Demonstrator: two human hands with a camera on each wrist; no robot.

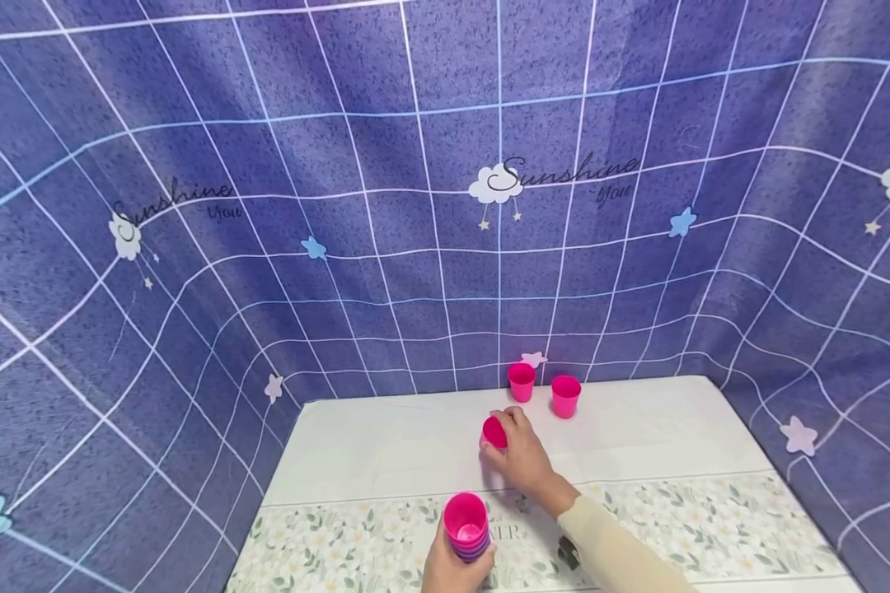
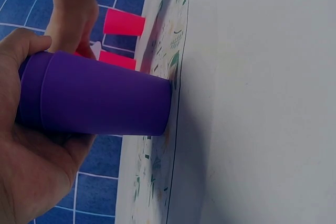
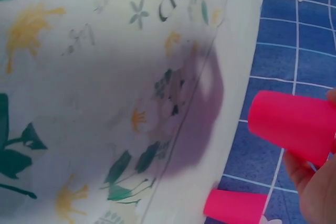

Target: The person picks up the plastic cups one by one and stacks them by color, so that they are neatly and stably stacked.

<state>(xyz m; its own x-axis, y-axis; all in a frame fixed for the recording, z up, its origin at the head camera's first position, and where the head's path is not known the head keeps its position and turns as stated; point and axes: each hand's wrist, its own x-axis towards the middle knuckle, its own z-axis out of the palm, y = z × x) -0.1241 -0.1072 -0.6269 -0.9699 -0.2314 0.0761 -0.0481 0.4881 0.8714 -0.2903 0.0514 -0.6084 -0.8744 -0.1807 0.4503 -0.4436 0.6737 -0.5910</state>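
Note:
My left hand (image 1: 456, 568) grips a stack of nested cups low at the front of the table. A pink cup (image 1: 465, 517) is uppermost in the stack, its mouth facing up. The lowest is a purple cup (image 2: 110, 95), its base toward the floral cloth. Farther forward, my right hand (image 1: 525, 461) holds a single pink cup (image 1: 494, 432) with thumb and fingers at its rim. In the right wrist view this held cup (image 3: 291, 121) is upright, a gap showing between its base and the white tabletop.
Two more pink cups, a left one (image 1: 522, 383) and a right one (image 1: 566, 397), stand upright at the table's back edge. A white cloth (image 1: 371, 445) with a floral band (image 1: 341, 531) covers the table. Blue grid-patterned curtain (image 1: 430, 313) encloses the back and both sides.

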